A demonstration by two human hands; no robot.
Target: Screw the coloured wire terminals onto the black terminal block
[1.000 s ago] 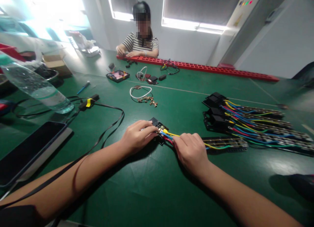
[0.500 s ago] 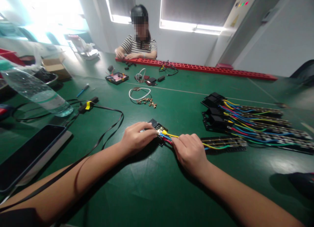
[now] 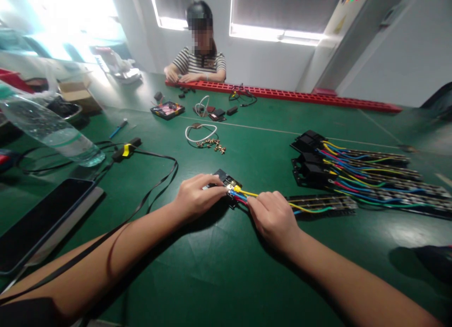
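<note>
A small black connector block (image 3: 228,183) with brass terminals lies on the green table (image 3: 226,270) in front of me. My left hand (image 3: 196,196) is closed on it, fingers pressing its left end. My right hand (image 3: 273,217) is closed in a pinch on the coloured wires (image 3: 243,195) where they enter the block: yellow, blue and red. The wires trail right over a dark strip (image 3: 323,203).
Finished blocks with coloured wire bundles (image 3: 335,169) lie at right. A water bottle (image 3: 49,129), a phone (image 3: 38,221) and a black cable (image 3: 155,176) sit at left. Brass terminals (image 3: 212,146) and a white loop lie ahead. A person in stripes (image 3: 197,63) sits across, behind a long red strip (image 3: 282,96).
Both hands stay on the block and wires with almost no shift. The view has drifted slightly.
</note>
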